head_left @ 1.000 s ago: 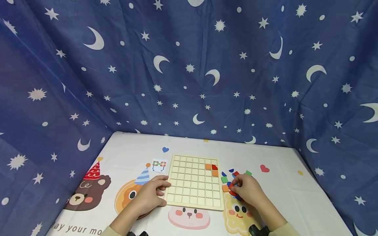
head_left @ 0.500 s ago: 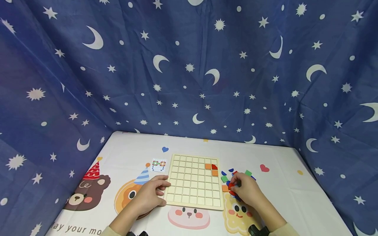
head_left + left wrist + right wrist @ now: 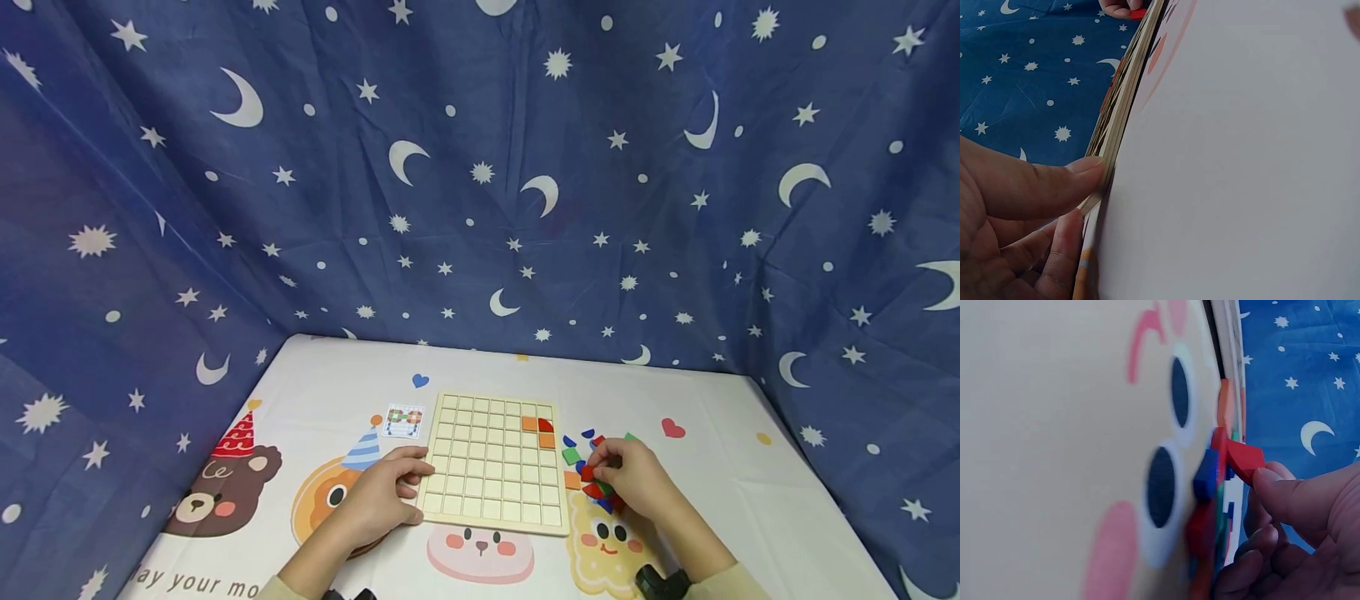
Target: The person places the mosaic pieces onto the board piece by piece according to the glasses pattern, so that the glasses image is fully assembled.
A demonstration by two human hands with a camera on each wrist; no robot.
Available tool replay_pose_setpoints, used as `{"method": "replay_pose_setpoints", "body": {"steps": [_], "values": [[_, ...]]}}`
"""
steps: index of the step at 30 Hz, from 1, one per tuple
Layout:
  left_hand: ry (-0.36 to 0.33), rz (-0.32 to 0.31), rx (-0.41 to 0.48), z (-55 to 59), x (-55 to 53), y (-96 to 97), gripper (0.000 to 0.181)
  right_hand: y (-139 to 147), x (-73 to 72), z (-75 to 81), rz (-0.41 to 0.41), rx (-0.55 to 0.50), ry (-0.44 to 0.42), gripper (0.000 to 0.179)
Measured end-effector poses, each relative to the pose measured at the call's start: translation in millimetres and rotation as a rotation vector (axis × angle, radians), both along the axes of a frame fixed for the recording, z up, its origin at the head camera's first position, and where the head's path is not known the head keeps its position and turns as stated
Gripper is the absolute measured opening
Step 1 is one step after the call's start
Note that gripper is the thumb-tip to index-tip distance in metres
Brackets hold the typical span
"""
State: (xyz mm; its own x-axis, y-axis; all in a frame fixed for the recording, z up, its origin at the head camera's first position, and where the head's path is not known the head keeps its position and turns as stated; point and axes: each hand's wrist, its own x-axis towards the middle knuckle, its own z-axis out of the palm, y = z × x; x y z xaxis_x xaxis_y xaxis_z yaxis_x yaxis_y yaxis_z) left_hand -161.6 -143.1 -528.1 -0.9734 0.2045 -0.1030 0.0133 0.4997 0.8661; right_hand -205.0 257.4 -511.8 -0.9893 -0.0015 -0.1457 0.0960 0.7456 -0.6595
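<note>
The right hand pinches a red piece at the pile of coloured pieces, beside the wooden board on the counter; the left hand grips the board's near left corner.

The left sleeve and right sleeve were of pale beige cloth. A black device sat beside the right one; beside the left one, another black device was only partly visible. The left hand and right hand were bare.

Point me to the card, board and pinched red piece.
Card [image 3: 403,421]: head view, middle of its face.
Board [image 3: 492,468]: head view, bare central square.
Red piece [image 3: 1247,461]: right wrist view, its visible face.
</note>
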Motion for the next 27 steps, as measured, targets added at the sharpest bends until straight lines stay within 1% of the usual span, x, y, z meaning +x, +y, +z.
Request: {"method": "replay_pose_setpoints", "body": {"steps": [5,10,13,20,23,27], "values": [[-0.001,0.001,-0.003,-0.4,0.2,-0.7,0.063,-5,-2.2,7.0,0.012,-0.053,0.01,0.016],[0.007,-0.003,-0.004,-0.3,-0.2,-1.8,0.062,-16,-5.8,11.8,0.039,-0.09,0.024,0.013],[0.005,-0.004,-0.003,-0.6,-0.2,-1.3,0.062,-25,-9.2,12.7,0.05,-0.103,0.036,0.014],[0.003,-0.005,0.001,-0.7,0.3,-1.1,0.063,-44,-17.1,10.3,0.079,-0.142,0.024,0.016],[0.004,-0.004,0.0,-0.4,0.1,-0.8,0.062,-50,-20.4,7.4,0.09,-0.12,0.032,0.016],[0.006,-0.005,0.001,-0.3,0.2,-0.9,0.062,-55,-23.5,4.8,0.108,-0.057,0.057,0.018]]}}
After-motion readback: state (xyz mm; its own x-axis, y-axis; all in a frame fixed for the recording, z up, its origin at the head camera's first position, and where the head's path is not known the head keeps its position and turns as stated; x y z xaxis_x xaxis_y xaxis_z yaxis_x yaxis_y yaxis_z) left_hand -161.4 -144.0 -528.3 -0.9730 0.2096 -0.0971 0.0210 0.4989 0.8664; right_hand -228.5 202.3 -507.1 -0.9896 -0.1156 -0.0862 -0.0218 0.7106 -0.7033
